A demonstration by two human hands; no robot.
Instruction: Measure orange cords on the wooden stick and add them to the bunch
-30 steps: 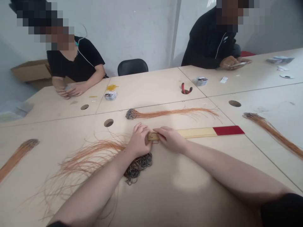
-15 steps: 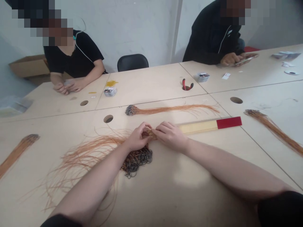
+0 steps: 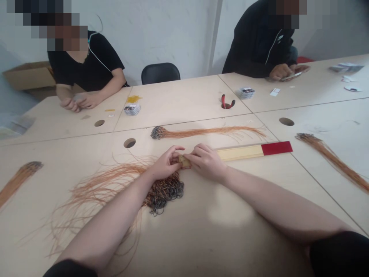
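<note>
A long flat strip (image 3: pixel 242 153), pale yellow with a red right end, lies slanting across the table. My right hand (image 3: pixel 206 163) is closed over its left part, fingertips pressed at the strip's end. My left hand (image 3: pixel 165 164) grips that left end, thumb below and forefinger arched above. Between the fingertips a small dark curved piece, like a hook, shows against the yellow. Under my left wrist lies a pile of dark hooks (image 3: pixel 165 194) with long orange lines (image 3: pixel 100 181) fanning out to the left.
Bundles of orange lines with dark ends lie behind (image 3: pixel 201 132), at left (image 3: pixel 21 181) and at right (image 3: pixel 331 156). Red-handled pliers (image 3: pixel 226 102) stand in a table hole. Small packet stacks (image 3: pixel 132 109) sit farther back. Two people sit opposite, one holding a phone (image 3: pixel 291 76).
My left forefinger has lifted and opened out a little from the strip, uncovering more of its yellow left end. My right hand stays on the strip. The view has shifted slightly.
</note>
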